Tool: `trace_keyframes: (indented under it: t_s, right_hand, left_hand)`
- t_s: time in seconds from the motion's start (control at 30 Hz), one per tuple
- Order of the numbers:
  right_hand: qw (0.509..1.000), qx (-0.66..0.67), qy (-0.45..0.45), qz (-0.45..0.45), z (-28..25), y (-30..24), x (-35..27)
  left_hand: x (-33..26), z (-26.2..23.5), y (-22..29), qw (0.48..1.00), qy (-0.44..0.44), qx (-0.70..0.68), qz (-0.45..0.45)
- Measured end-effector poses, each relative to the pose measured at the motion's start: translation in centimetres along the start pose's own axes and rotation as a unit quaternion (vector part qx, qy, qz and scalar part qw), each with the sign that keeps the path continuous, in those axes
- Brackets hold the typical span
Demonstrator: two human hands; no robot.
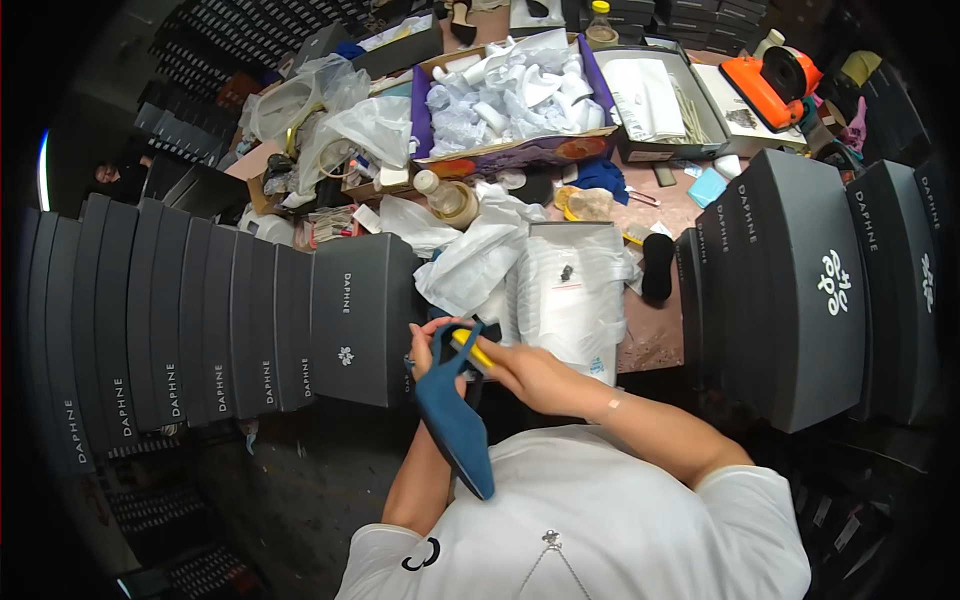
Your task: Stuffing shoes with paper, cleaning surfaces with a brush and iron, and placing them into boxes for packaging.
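Observation:
My left hand [421, 346] is closed on a blue slingback shoe [453, 418], which hangs tilted with its pointed toe down toward my shirt. The fingers wrap the heel end, and the shoe hides part of them. My right hand [538, 378] grips a slim yellow tool [472, 348] with a darker edge, held against the strap and heel area. Its exact kind does not show. Just beyond both hands lies an open shoe box [570, 310] lined with white paper and clear wrap. Crumpled white tissue paper [472, 262] is heaped beside it.
Upright grey shoe boxes [365, 320] line the left, and larger ones [790, 290] the right. At the back stand a purple carton [515, 152] of crumpled paper and an orange tape dispenser [765, 88]. A glass jar [450, 200] and black pad [657, 268] lie nearer.

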State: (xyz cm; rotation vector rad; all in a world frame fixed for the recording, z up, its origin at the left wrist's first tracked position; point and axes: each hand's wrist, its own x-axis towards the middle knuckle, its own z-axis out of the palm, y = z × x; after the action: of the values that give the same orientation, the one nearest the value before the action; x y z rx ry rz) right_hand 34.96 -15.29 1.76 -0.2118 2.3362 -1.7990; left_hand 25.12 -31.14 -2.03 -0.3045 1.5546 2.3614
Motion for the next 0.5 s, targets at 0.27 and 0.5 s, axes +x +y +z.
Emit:
trace_keyframes:
  t_s: [0.27, 0.5]
  right_hand:
    - [0.879, 0.399, -0.069, 0.252, -0.1, 0.5, 1.4]
    - [0.838, 0.495, -0.027, 0.228, -5.1, -0.6, -3.1]
  left_hand:
    - [0.3, -0.3, -1.8, 0.996, -0.046, 0.052, 0.053]
    - [4.9, -1.6, -1.9, 0.973, -0.122, -0.171, -0.091]
